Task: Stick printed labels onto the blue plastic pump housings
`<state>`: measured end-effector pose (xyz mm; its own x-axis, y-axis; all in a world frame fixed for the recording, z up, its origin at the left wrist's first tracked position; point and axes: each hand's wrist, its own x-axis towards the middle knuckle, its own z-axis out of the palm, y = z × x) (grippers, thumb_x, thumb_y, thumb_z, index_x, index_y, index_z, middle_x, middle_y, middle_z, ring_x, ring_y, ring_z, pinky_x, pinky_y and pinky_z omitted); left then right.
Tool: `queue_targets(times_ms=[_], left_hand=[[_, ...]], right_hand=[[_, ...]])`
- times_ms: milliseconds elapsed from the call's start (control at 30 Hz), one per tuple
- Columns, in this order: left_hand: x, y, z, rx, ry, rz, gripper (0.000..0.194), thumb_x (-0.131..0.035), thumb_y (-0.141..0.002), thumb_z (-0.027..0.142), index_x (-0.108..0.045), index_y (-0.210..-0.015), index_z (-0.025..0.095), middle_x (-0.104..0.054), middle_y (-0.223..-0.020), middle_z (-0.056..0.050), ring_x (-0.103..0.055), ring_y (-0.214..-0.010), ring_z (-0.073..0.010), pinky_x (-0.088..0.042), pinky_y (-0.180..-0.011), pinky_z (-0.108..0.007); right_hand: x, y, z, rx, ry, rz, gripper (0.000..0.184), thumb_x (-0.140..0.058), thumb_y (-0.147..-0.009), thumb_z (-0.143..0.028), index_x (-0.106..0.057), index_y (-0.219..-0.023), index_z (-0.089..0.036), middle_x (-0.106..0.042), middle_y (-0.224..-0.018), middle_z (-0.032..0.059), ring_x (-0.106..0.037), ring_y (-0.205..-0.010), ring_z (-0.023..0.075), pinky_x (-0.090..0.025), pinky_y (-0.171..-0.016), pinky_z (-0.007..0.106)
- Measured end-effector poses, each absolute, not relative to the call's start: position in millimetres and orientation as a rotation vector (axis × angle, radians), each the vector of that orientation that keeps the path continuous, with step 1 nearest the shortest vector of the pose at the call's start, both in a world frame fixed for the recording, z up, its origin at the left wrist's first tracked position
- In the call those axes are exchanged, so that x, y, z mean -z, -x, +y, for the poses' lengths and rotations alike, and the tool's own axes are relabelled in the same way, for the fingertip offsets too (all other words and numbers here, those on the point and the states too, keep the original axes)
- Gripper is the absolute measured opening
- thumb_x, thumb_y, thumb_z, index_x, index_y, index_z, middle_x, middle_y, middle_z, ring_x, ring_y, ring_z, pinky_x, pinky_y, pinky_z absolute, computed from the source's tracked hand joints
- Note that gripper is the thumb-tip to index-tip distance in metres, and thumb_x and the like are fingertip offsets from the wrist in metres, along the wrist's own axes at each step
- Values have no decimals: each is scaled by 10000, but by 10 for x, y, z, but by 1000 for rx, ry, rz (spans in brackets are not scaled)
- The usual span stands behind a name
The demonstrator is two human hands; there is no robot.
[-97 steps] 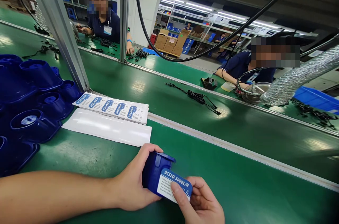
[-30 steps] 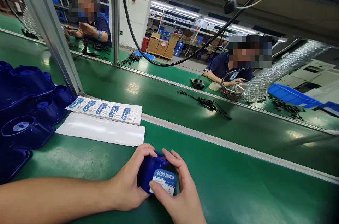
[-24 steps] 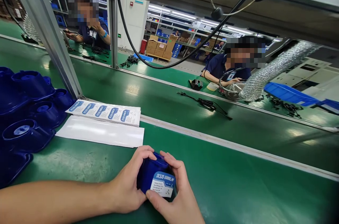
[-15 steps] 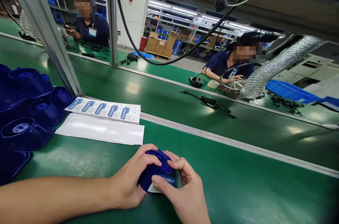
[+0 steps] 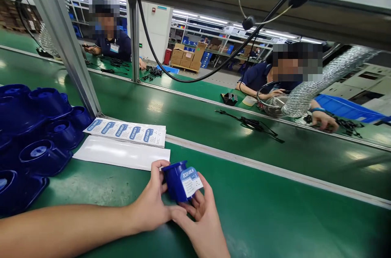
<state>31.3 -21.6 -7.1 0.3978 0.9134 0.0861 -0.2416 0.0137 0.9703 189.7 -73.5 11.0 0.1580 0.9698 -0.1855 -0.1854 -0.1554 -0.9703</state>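
A dark blue plastic housing (image 5: 173, 184), round with a flanged rim, is held up over the green bench between my hands. My left hand (image 5: 152, 201) grips its left side, fingers over the rim and thumb low. My right hand (image 5: 200, 213) curls around the lower right, with fingertips under the housing and the index finger along the label's right edge. A blue-and-white label (image 5: 191, 181) lies on the housing's side, facing up and right. Its right end seems to stand off the curved wall.
Several blue housings (image 5: 38, 152) are piled at the left. Printed label sheets (image 5: 128, 132) and a blank white backing strip (image 5: 122, 151) lie beside a metal post (image 5: 65, 42). Beyond are a black cable bundle (image 5: 249, 123), a foil duct (image 5: 324, 81) and co-workers. A black cable (image 5: 183, 81) hangs overhead.
My hands have turned the housing so its labelled side now shows. My right thumb has left the label's face and moved below, while the right fingers have shifted under the housing.
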Motion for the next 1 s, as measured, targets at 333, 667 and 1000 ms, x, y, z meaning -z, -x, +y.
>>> queue_targets(times_ms=[333, 667, 1000], left_hand=[[-108, -137, -74, -808, -1686, 839, 861, -834, -757, 176, -365, -1470, 295, -492, -1506, -141, -540, -1356, -351, -445, -1188, -594], [-115, -96, -21, -785, -1925, 766, 729, -806, -810, 203, -427, -1430, 260, -590, -1364, -120, -614, -1231, -320, -520, -1082, -512], [-187, -105, -32, -808, -1968, 757, 594, -794, -805, 257, -493, -1317, 239, -634, -1249, -103, -646, -1096, -298, -551, -957, -475]], right_hand=[[-178, -2371, -598, -1101, 1391, -1283, 1181, -902, -760, -340, -192, -1701, -286, -779, -1271, 95, -745, -1163, 312, -525, -1127, 537], [-183, -2418, -589, -1042, 1468, -1433, 576, -946, -713, -419, -743, -1225, -251, -801, -1241, 92, -755, -1113, 342, -578, -1055, 517], [-215, -2429, -586, -1154, 1418, -1436, 524, -974, -701, -465, -739, -1119, -253, -815, -1248, 100, -773, -1111, 341, -607, -1018, 491]])
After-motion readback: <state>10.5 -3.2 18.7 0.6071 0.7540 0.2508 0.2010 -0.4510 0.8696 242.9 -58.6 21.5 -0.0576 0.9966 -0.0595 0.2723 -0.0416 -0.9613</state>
